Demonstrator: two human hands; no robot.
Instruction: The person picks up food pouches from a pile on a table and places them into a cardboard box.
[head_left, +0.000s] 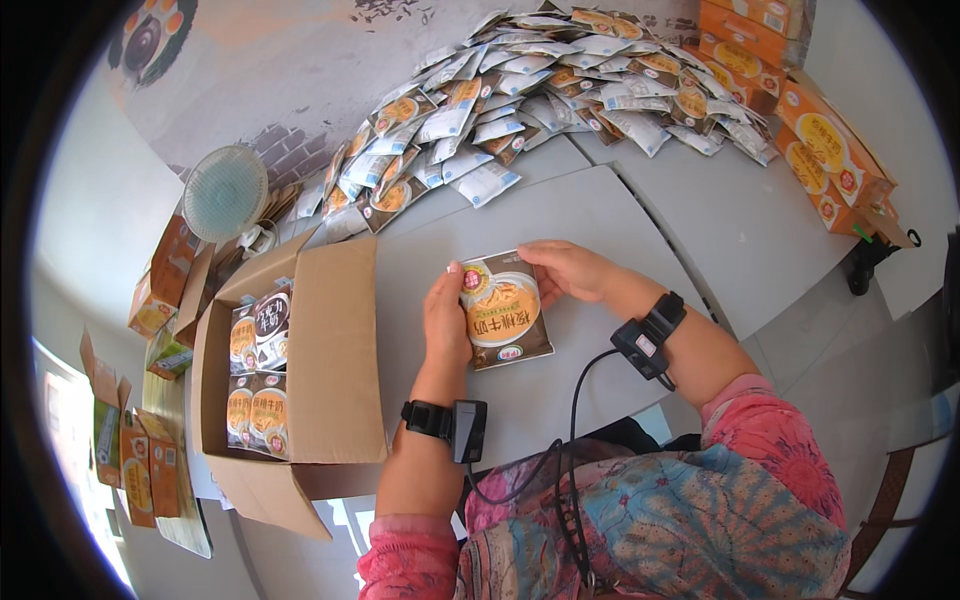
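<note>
Between my two hands is a brown and orange milk pouch (506, 311), its printed face up and upside down to me. My left hand (448, 319) grips its left edge, thumb at the upper corner. At the upper right corner my right hand (566, 271) holds it, with the fingers partly hidden behind. Left of my hands stands an open cardboard carton (335, 352), its flaps folded outward. Inside it lie several similar pouches (259, 412) in rows, with one dark pouch (271, 326) of another print among them.
A large heap of pouches (517, 97) covers the back of the grey table (600, 217). A small fan (225, 193) stands behind the carton. Orange product boxes (829, 150) are stacked at the right, with more boxes (154, 465) at the left. Cables (574, 427) hang from my wrist devices.
</note>
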